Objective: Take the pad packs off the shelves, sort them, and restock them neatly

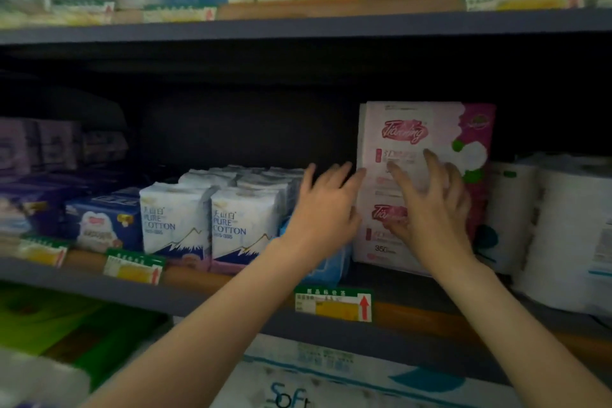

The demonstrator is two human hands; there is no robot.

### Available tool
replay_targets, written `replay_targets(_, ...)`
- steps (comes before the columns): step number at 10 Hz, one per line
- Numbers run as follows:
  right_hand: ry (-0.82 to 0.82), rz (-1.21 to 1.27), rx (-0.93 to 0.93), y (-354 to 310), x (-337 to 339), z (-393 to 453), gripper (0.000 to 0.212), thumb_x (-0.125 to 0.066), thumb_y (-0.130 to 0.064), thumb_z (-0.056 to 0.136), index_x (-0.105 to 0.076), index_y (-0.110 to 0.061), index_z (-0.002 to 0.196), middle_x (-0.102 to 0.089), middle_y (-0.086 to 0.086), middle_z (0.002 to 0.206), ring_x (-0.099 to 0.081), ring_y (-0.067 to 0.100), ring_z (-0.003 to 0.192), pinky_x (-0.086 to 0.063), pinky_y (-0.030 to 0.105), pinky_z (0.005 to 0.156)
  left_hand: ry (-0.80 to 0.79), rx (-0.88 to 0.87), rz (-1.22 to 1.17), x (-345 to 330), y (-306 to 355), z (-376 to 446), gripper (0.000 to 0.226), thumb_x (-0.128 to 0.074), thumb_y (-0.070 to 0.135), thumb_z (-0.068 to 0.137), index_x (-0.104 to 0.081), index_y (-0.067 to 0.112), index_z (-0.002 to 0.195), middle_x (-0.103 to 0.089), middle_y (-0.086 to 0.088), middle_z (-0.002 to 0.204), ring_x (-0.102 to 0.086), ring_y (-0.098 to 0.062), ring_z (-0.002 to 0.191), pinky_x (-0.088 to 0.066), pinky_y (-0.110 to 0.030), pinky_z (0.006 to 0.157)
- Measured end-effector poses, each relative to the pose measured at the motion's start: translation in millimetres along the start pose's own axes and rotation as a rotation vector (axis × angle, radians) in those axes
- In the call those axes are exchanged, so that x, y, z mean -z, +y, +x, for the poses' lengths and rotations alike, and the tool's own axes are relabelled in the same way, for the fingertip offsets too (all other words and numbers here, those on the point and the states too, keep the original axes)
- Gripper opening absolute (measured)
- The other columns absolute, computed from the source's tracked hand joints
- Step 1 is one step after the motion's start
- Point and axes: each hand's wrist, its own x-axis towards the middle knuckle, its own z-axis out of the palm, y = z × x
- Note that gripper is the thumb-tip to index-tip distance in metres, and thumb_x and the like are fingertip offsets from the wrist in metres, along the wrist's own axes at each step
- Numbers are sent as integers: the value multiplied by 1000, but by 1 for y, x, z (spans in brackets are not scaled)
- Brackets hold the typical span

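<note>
My right hand (430,209) lies flat, fingers spread, on the tall pink pad pack (420,182) standing at three o'clock on the shelf (231,288); my left hand (323,209), fingers straight, touches its nine o'clock edge.

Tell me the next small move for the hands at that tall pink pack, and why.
Probably press the pink pack back and square it on the shelf. Both hands are open: the right hand lies flat on its front, the left hand is at its left edge, and the pack stands upright near the shelf's front.
</note>
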Motion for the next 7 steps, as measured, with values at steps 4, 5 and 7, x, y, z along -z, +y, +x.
replay_targets(4, -270, 274, 159, -85, 21, 3, 72, -63, -47, 84, -26, -38, 144, 3, 3, 155, 0, 33, 141, -14, 49, 116, -124, 393, 140, 27, -124, -75, 79, -4, 71, 73, -19, 42, 145, -5, -4, 158, 11, -36, 143, 7, -54, 112)
replay_targets(5, -432, 329, 338, -137, 21, -1, 73, -61, -46, 85, -19, -41, 145, -8, -1, 153, -17, 29, 138, -15, 49, 114, -205, 388, 150, 28, -126, -73, 71, -13, 66, 77, -21, 43, 144, -10, -6, 157, 4, -35, 143, 5, -56, 111)
replay_targets(7, -373, 300, 306, -159, 18, -9, 65, -56, -32, 92, -18, -42, 143, -16, -2, 150, -30, 24, 133, -12, 51, 114, -229, 326, 160, 35, -126, -74, 57, -29, 56, 94, -13, 41, 147, -5, -9, 157, 7, -36, 143, 6, -57, 111)
